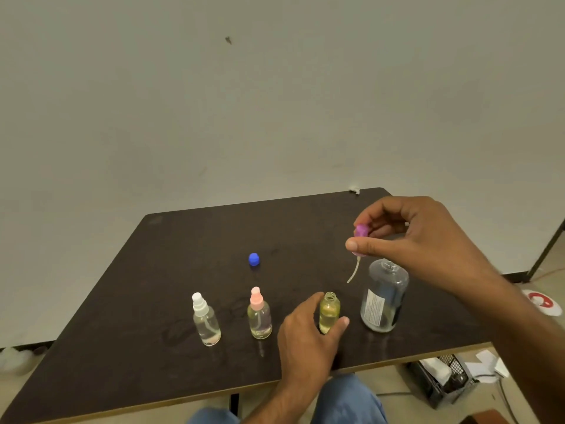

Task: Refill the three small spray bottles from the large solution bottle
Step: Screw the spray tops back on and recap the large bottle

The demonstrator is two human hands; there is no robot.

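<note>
Three small spray bottles stand in a row near the front of the dark table (153, 301). The left one (206, 321) has a white sprayer, the middle one (260, 315) a pink sprayer. The right one (329, 312) is uncapped, holds yellowish liquid, and my left hand (308, 338) grips it. My right hand (425, 240) pinches the purple spray head (360, 237), its dip tube dangling, above and right of that bottle. The large clear solution bottle (383, 296) stands open at the right, nearly empty. Its blue cap (254, 259) lies further back on the table.
A black crate (443, 381) with white items sits on the floor to the right of the table, with papers and a cable beside it. A plain wall runs behind the table. My knees in blue jeans are below the table's front edge.
</note>
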